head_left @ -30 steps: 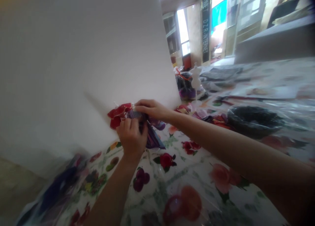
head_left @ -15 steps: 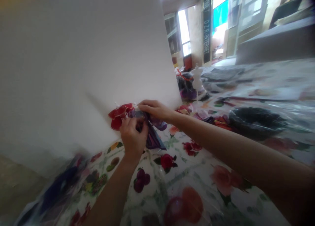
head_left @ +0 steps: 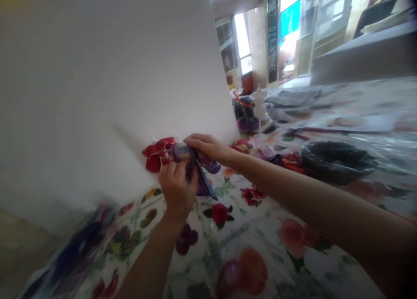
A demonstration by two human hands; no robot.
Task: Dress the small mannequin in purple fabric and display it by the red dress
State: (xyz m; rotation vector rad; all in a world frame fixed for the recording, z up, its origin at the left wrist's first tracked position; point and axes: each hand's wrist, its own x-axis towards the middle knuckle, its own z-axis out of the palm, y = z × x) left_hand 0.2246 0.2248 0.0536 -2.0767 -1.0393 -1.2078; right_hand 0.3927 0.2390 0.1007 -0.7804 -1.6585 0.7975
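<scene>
A purple doll dress [head_left: 206, 187] with a pale beaded band stands between my hands, apparently on a small white mannequin [head_left: 177, 139] whose top shows above it. My left hand [head_left: 177, 182] is closed on the front of the dress, fingers curled inward. From the right, my right hand [head_left: 208, 148] wraps over its upper edge and side; some of its fingertips are hidden. Just left of the purple dress, a red doll dress [head_left: 155, 156] hangs on another mini mannequin near the white wall.
To the right, a bare white mini mannequin [head_left: 259, 103] stands before a plastic bag [head_left: 244, 114]. A black coil-like bundle under clear plastic [head_left: 339, 160] lies farther right. The white wall [head_left: 114, 73] rises behind my hands. A fruit-print tablecloth [head_left: 224, 238] covers the table.
My left fingers have shifted slightly on the purple dress, and more of its beaded band shows. My right hand stays almost in place. The view has moved slightly.
</scene>
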